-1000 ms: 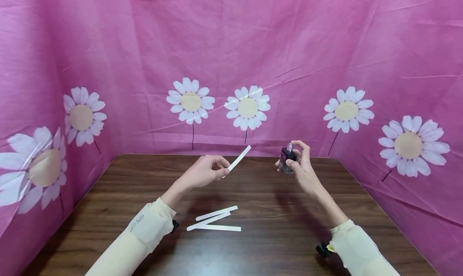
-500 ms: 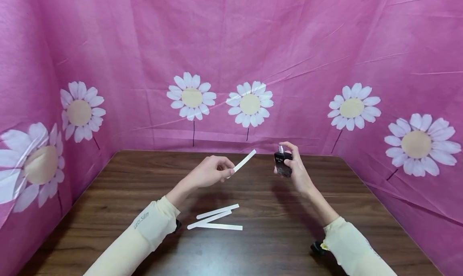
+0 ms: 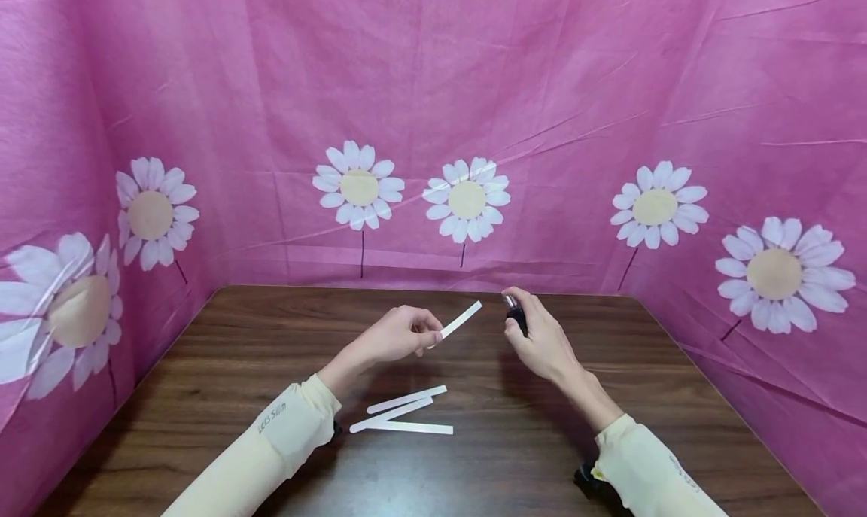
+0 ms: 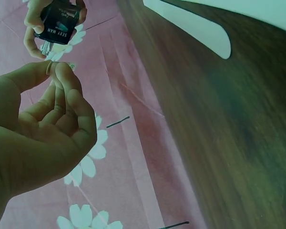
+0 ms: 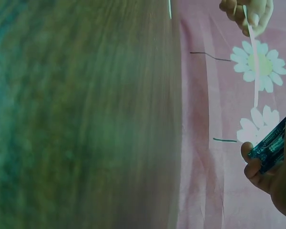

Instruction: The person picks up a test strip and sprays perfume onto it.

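My left hand pinches a thin white paper strip near one end, between thumb and fingertips. The strip's free end slants up and right, toward my other hand. A small dark perfume bottle with a silver spray top is gripped in my right hand, forefinger up at the nozzle. In the head view most of the bottle hides behind that hand, and its top leans left toward the strip. White lettering shows on the black bottle face in the left wrist view. A gap separates strip and nozzle.
Three more white strips lie on the brown wooden table, near its middle: an upper one, a slanted one and a lower one. Behind the table hangs a pink cloth with white daisies.
My right hand has come left and down with the perfume bottle, tipping its top toward the strip and turning its label out of sight. My left hand has shifted slightly right and down with the strip.
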A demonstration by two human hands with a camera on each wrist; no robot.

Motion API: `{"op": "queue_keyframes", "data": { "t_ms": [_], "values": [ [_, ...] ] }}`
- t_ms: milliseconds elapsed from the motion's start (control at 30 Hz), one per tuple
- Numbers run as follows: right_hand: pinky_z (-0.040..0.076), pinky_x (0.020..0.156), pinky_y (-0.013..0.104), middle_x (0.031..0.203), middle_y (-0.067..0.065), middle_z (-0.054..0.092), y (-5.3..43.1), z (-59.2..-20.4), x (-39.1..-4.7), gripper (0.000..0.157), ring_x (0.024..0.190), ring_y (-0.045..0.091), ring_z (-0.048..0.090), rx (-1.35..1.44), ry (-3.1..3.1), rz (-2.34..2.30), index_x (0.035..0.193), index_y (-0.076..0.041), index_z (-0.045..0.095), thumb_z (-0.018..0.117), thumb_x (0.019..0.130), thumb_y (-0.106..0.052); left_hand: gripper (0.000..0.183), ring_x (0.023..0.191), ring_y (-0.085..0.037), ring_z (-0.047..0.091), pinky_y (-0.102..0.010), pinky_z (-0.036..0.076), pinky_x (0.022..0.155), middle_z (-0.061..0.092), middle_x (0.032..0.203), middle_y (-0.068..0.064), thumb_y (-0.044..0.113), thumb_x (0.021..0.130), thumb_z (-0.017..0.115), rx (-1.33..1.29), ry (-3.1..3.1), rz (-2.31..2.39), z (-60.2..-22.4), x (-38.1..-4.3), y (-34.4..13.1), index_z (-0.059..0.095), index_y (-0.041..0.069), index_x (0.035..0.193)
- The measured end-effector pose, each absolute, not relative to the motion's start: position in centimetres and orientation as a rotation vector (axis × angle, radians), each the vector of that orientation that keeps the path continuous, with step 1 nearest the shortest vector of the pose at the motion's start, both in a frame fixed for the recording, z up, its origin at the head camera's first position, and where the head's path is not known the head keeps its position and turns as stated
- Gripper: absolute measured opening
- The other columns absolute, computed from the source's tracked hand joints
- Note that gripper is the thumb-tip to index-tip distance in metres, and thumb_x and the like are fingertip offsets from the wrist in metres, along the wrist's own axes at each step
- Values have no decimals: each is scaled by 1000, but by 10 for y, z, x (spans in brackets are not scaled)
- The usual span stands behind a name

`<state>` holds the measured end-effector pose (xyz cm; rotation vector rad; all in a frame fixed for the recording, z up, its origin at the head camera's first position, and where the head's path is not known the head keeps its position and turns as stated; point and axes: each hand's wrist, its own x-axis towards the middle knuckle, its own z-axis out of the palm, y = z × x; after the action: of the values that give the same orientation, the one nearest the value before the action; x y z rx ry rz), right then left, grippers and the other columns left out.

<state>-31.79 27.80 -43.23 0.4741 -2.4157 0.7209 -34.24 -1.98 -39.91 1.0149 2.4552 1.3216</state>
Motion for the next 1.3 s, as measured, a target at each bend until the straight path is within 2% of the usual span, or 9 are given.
{"op": "queue_keyframes", "data": {
  "t_ms": [133,267,400,633,867,1300],
  "values": [
    [50,69,49,115,3,60,274,-431,-315,51,86,25,60,498,-2425,639,140,-26,51,59,89,-23,14,65,-21,66,-30,48,59,66,74,2,16,98,68,1019,2452,1316,-400,-341,-18,74,6,105],
    [49,64,47,108,3,61,271,-431,-315,50,79,23,58,531,-2404,581,137,-25,53,60,87,-24,15,67,-27,67,-29,47,59,67,76,-7,16,98,68,1021,2446,1316,-402,-341,-17,73,4,105],
    [48,60,45,104,2,61,272,-434,-314,51,74,22,56,533,-2390,551,137,-25,54,59,86,-24,16,65,-20,65,-29,46,58,68,80,-15,16,98,68,998,2438,1330,-404,-340,-18,73,2,106],
    [48,60,45,104,2,62,271,-437,-313,51,75,21,57,561,-2362,556,135,-23,54,60,85,-23,15,63,-15,64,-27,45,58,68,77,-10,16,98,68,970,2415,1344,-407,-335,-18,73,3,106],
    [46,57,43,96,0,60,269,-436,-312,51,69,20,53,559,-2364,532,135,-22,55,60,84,-23,16,63,-16,64,-28,44,60,69,80,-16,16,99,68,963,2408,1350,-405,-331,-16,73,3,106],
    [47,57,44,95,0,60,268,-437,-310,51,68,20,54,534,-2384,520,134,-23,54,61,84,-24,16,66,-16,65,-29,46,63,68,77,-7,18,99,68,945,2381,1335,-401,-329,-14,74,5,106]
  ]
}}
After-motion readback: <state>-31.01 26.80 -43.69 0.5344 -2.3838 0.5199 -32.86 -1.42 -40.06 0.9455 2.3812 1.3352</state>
